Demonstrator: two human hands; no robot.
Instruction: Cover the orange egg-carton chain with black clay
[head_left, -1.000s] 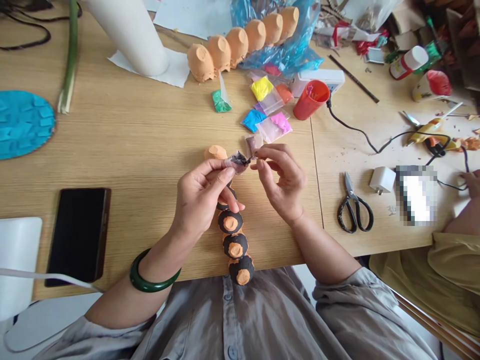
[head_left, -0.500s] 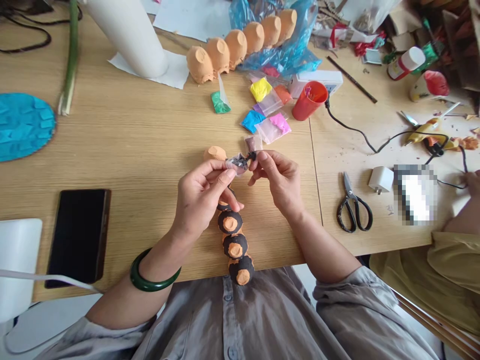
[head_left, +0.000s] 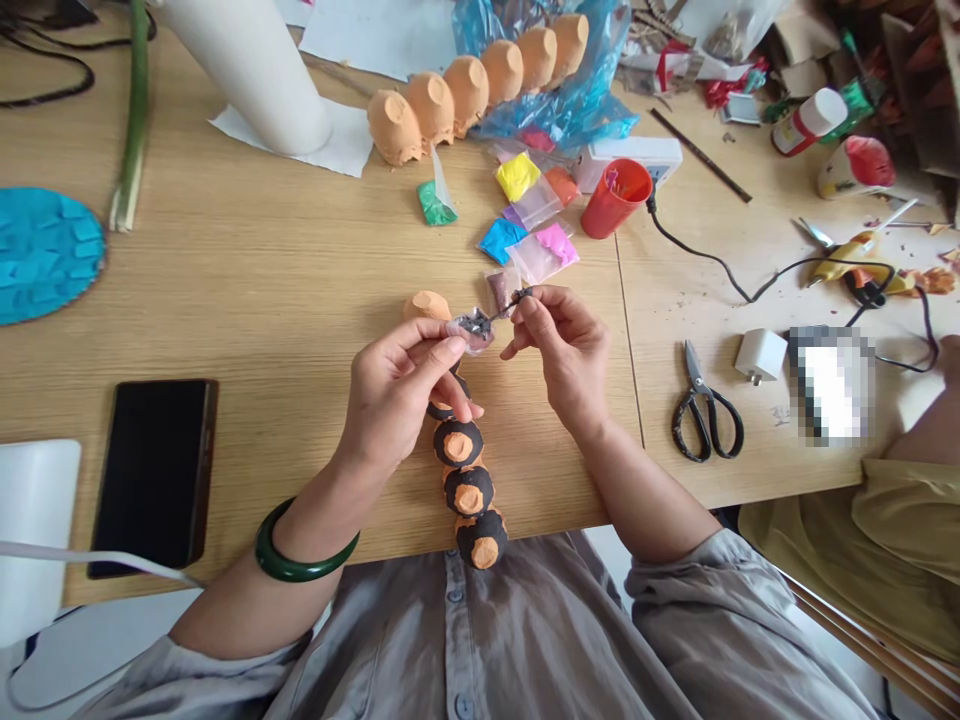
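My left hand (head_left: pixel 405 395) pinches a small clear packet of black clay (head_left: pixel 472 328) between thumb and fingers. My right hand (head_left: pixel 566 350) is closed in a pinch on a stretched bit of black clay (head_left: pixel 519 297) drawn out from that packet. Below my hands a row of orange egg-carton cups covered in black clay (head_left: pixel 469 480) runs toward the table's front edge; its far orange end (head_left: pixel 426 304) shows past my left fingers. More small clay packets in yellow (head_left: pixel 517 175), blue (head_left: pixel 501 240), pink (head_left: pixel 556 243) and green (head_left: pixel 433 203) lie just beyond.
An orange egg-carton strip (head_left: pixel 472 85) rests on blue plastic at the back. A red cup (head_left: pixel 616 197), scissors (head_left: pixel 701 405), a white charger (head_left: pixel 761 353), a glue gun (head_left: pixel 855 265) and cable lie right. A black phone (head_left: pixel 154 475) and blue mat (head_left: pixel 45 250) lie left. Another person's sleeve (head_left: pixel 877 540) is at far right.
My right hand has pulled slightly up and right, drawing a strand of black clay out of the packet. My left hand has barely shifted.
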